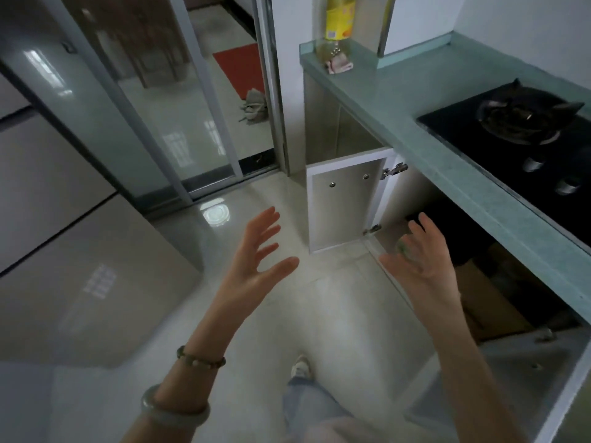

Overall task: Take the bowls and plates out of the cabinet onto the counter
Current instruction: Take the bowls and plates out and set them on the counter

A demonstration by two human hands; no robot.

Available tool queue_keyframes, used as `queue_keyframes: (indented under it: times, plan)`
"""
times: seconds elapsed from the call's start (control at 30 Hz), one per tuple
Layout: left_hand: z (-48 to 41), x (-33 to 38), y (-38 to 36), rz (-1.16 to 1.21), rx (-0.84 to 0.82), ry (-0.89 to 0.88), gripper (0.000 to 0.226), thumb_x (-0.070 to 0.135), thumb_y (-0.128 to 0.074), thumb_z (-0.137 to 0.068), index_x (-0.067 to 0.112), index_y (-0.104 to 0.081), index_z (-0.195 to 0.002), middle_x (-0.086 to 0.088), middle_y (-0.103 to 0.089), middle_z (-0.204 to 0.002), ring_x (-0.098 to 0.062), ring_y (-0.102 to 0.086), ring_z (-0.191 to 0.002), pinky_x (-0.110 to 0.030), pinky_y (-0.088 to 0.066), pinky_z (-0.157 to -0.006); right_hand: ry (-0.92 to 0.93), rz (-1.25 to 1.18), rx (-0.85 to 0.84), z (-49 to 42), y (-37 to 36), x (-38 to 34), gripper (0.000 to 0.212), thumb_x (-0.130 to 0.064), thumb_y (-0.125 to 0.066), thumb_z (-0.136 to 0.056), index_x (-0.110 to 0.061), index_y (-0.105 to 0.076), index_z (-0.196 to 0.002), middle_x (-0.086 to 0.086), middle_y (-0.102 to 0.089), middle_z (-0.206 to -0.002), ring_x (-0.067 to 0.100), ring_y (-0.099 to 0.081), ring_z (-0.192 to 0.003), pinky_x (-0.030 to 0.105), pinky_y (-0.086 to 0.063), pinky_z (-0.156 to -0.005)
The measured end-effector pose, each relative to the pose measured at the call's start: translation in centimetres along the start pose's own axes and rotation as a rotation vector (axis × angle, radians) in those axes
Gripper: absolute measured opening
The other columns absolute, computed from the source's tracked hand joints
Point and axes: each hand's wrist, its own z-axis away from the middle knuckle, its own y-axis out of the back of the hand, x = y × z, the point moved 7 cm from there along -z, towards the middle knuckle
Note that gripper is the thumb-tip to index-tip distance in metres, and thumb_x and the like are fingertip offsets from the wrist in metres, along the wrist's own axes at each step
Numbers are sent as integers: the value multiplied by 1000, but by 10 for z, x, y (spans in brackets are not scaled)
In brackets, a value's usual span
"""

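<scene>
The cabinet (447,238) under the green counter (425,100) stands with both doors swung open; its inside is dark and no bowls or plates show from here. My left hand (256,263) hovers over the floor in front of it, fingers spread, holding nothing. My right hand (422,254) is raised at the cabinet's opening, fingers apart and empty. A brown box (489,298) sits in the cabinet's lower part.
One open door (342,203) juts out ahead and a second (527,369) low right. A black gas hob (524,139) sits in the counter, a yellow oil bottle (339,17) and a cloth (339,63) at its far end. A glass sliding door (144,100) stands left.
</scene>
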Motion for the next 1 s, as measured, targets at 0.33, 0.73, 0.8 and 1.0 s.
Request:
queue_keyframes:
  times: [0.33, 0.73, 0.8, 1.0]
  plan:
    - [-123, -4, 7, 20, -182, -26, 73, 23, -72, -74, 25, -38, -139, 4, -46, -142, -12, -47, -129, -42, -41, -108, 30, 36, 186, -60, -10, -13, 81, -13, -73, -79, -32, -30, -144, -12, -40, -143, 3, -42, -130, 33, -44, -104]
    - [-220, -23, -49, 144, -564, -25, 72, 16, -69, -75, 23, -40, -141, 8, -46, -144, -7, -46, -131, -31, -42, -105, -1, 99, 566, -66, -7, -10, 78, -22, -76, -75, -37, -34, -139, -10, -43, -141, 5, -43, -131, 22, -45, -101]
    - [-237, -26, -51, 155, -641, -33, 72, 16, -70, -75, 24, -41, -140, 8, -47, -143, -7, -47, -130, -29, -43, -103, -21, 99, 636, -69, -18, -8, 80, -32, -75, -70, -38, -35, -139, -8, -42, -145, 4, -43, -131, 29, -43, -104]
    - [-282, -39, -60, 169, -806, -22, 67, 15, -71, -72, 34, -44, -131, 10, -48, -141, -4, -49, -127, -29, -44, -102, -83, 90, 839, -78, -42, 4, 77, -33, -77, -69, -41, -39, -135, -13, -44, -140, -7, -45, -123, 33, -44, -104]
